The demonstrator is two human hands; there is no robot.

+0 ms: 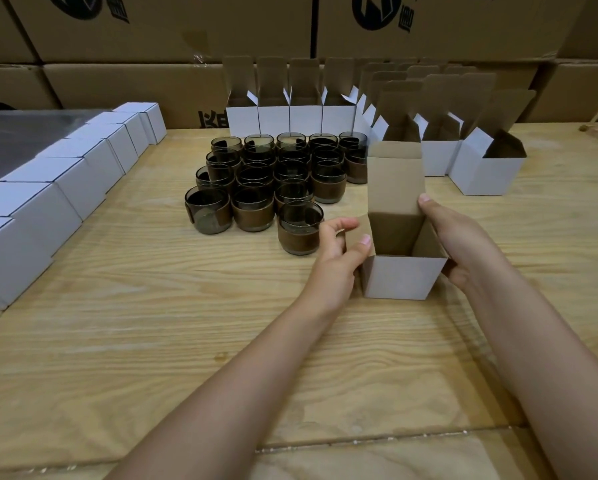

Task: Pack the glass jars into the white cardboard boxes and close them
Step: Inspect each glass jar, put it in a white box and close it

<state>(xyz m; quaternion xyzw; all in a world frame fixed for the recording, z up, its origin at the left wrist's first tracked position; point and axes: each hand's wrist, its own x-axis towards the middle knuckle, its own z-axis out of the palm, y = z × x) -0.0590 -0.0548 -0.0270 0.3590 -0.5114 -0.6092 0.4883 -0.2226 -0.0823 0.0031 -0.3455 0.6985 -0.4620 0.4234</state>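
Brown shipping cartons [152, 29] stacked as a back wall; pale wooden table [152, 323] in front, all stock laid out on it.

Item 1, done: closed white boxes [48, 199], one row along the table's left edge, lids tucked (what they contain I cannot see).

Item 2, waiting: empty white boxes [273, 116], lids standing up, in ranks at the back and right, just behind the jars.

Item 3, unpacked: glass jars [256, 178] with brown sleeves, a tight cluster of some twenty at mid-table. By my reckoning the job is well begun, with most of it left.

Item 4, in hand: open white box [399, 277], upright on the table, lid flap [394, 181] raised, no jar inside. My left hand [339, 258] pinches its left side flap between thumb and curled fingers. My right hand [460, 244] clasps its right wall, thumb up by the lid fold, fingers wrapped round the outer side.

Item 5, likely next: nearest jar [300, 230], at the front of the cluster, left of the box and just beside my left hand's fingers; whether they touch I cannot tell.
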